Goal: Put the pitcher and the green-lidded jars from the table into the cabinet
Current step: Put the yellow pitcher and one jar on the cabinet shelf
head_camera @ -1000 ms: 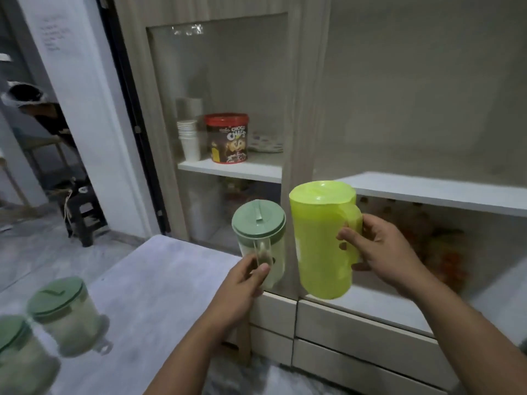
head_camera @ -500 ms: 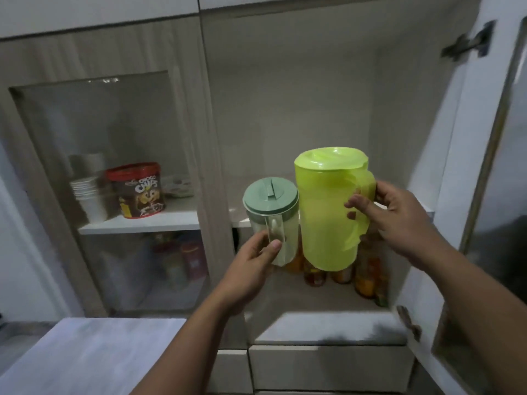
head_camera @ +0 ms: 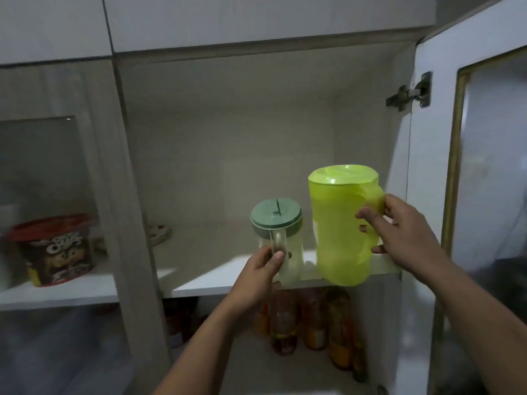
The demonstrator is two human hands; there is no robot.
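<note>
Open cabinet shelf [head_camera: 228, 273] ahead: left hand [head_camera: 258, 276] pinches the jar [head_camera: 281, 240] handle, right hand [head_camera: 405, 238] at 3 o'clock grips the pitcher [head_camera: 339, 226] handle; both look light, rigid, smooth plastic.

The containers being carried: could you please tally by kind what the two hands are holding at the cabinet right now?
Yellow-green pitcher, held by its handle in the right hand: 1
Green-lidded jar, held by its handle in the left hand: 1
Total: 2, both held in front of the white shelf, not yet set down.
</note>
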